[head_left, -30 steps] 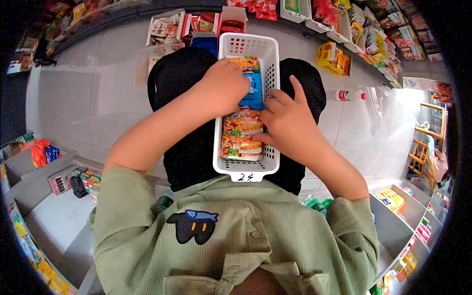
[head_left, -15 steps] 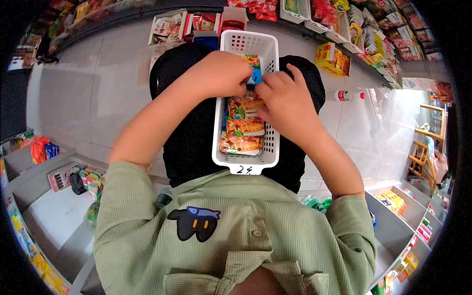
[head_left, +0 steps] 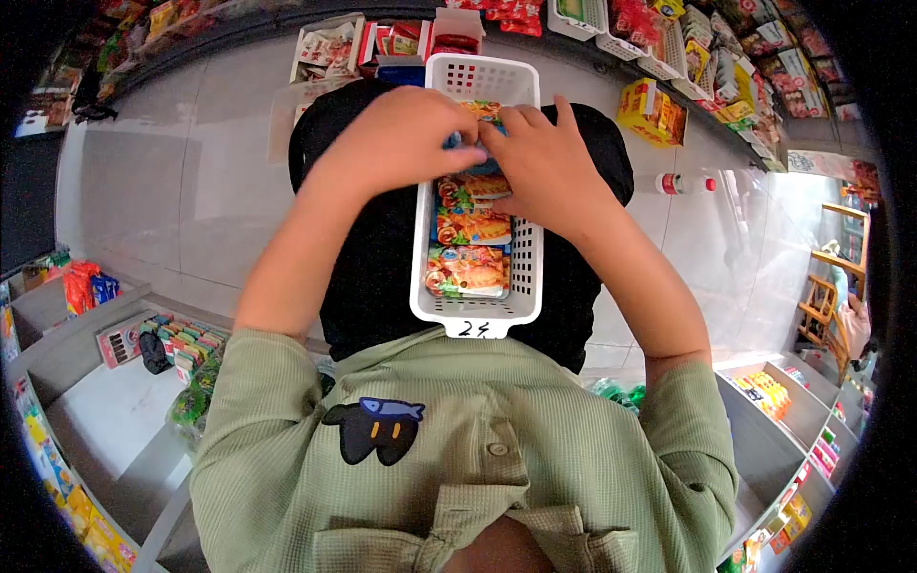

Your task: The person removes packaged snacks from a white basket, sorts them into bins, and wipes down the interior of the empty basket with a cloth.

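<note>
A white plastic basket [head_left: 525, 272] rests lengthwise on my lap, its front tab handwritten "24". Inside it, several snack packets [head_left: 468, 272] with food pictures overlap in a row. My left hand [head_left: 406, 138] reaches over the basket's left side near its far end. Its thumb and curled fingers are around a blue-edged snack packet, partly hidden by the hand. From the other side, my right hand [head_left: 544, 167] comes in with fingers bent over the same packets, its fingertips close to the left hand's. Its thumb lies lower, by the middle packets.
Open boxes of packets [head_left: 330, 53] stand on the floor beyond my knees. A yellow box [head_left: 651, 112] and a red-capped bottle [head_left: 683, 183] lie to the right. Shelves with white baskets [head_left: 659, 57] run along the back; partitioned shelving [head_left: 105, 420] is beside me.
My left hand has shifted up and left, and its thumb now sticks out from the fingers. My right hand has moved slightly left and up over the packets.
</note>
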Demonstrator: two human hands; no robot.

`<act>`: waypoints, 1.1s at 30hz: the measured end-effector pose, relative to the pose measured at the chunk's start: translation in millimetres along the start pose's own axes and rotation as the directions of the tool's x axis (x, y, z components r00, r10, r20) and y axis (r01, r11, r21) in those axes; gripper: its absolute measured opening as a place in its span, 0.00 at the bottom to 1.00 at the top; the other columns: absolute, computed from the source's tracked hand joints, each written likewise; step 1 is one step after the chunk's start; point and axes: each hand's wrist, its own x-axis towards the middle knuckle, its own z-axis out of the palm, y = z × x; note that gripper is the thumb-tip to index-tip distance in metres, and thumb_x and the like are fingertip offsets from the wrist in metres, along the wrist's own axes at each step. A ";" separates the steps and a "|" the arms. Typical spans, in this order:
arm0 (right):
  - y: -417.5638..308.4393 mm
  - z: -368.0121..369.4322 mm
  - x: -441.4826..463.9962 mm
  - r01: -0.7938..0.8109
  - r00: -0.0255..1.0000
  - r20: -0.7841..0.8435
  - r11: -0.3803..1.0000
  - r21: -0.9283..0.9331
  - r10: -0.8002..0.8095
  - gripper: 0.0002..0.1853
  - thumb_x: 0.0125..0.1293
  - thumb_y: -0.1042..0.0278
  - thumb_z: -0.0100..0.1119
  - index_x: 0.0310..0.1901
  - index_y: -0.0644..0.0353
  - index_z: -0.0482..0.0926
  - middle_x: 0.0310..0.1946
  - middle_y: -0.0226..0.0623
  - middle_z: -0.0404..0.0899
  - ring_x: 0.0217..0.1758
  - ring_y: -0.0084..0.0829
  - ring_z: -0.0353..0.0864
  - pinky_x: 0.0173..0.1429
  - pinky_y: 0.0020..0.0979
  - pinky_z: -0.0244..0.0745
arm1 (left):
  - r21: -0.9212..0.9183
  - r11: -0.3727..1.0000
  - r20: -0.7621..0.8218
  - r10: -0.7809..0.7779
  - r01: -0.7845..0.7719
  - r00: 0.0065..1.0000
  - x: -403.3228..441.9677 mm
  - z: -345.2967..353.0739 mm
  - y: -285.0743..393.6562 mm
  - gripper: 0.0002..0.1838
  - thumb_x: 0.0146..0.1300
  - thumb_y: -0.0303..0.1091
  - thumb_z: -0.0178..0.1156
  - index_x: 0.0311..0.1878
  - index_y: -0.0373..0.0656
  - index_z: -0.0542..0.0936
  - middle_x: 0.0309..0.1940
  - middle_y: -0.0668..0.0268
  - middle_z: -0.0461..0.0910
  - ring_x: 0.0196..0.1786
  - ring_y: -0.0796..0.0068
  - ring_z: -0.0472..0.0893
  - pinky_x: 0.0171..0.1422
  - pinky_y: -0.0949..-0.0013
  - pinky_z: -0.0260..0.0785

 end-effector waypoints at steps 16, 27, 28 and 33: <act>18.7 14.0 2.5 0.026 0.929 -0.369 0.990 0.138 0.026 0.09 0.56 0.69 0.61 0.40 0.57 0.81 0.38 0.36 0.80 0.47 0.39 0.77 0.63 0.46 0.63 | -0.440 0.596 -0.879 -0.131 -0.672 0.459 -75.8 -125.6 14.1 0.43 0.61 0.70 0.41 0.57 0.34 0.72 0.54 0.46 0.73 0.51 0.58 0.76 0.52 0.58 0.69; 27.1 20.9 2.6 0.013 0.875 -0.477 0.981 0.195 0.083 0.07 0.58 0.68 0.60 0.38 0.58 0.81 0.34 0.37 0.80 0.41 0.41 0.78 0.52 0.41 0.67 | -0.427 0.540 -0.883 -0.074 -0.726 0.464 -78.2 -126.3 43.7 0.36 0.65 0.64 0.40 0.51 0.36 0.74 0.48 0.50 0.76 0.43 0.64 0.78 0.44 0.64 0.69; 28.1 21.8 3.6 0.020 0.871 -0.484 0.981 0.195 0.079 0.07 0.59 0.66 0.58 0.37 0.57 0.81 0.33 0.36 0.80 0.41 0.40 0.78 0.53 0.42 0.67 | -0.427 0.536 -0.882 -0.071 -0.728 0.465 -77.9 -127.1 44.9 0.36 0.65 0.64 0.40 0.51 0.36 0.74 0.47 0.51 0.77 0.42 0.65 0.78 0.43 0.65 0.69; 28.6 22.6 5.4 -0.005 0.862 -0.493 0.974 0.228 0.119 0.07 0.59 0.66 0.58 0.37 0.57 0.81 0.34 0.36 0.80 0.40 0.40 0.78 0.50 0.42 0.68 | -0.451 0.516 -0.868 -0.064 -0.728 0.492 -74.2 -130.3 47.2 0.33 0.67 0.61 0.39 0.49 0.36 0.75 0.44 0.53 0.78 0.39 0.68 0.79 0.40 0.67 0.70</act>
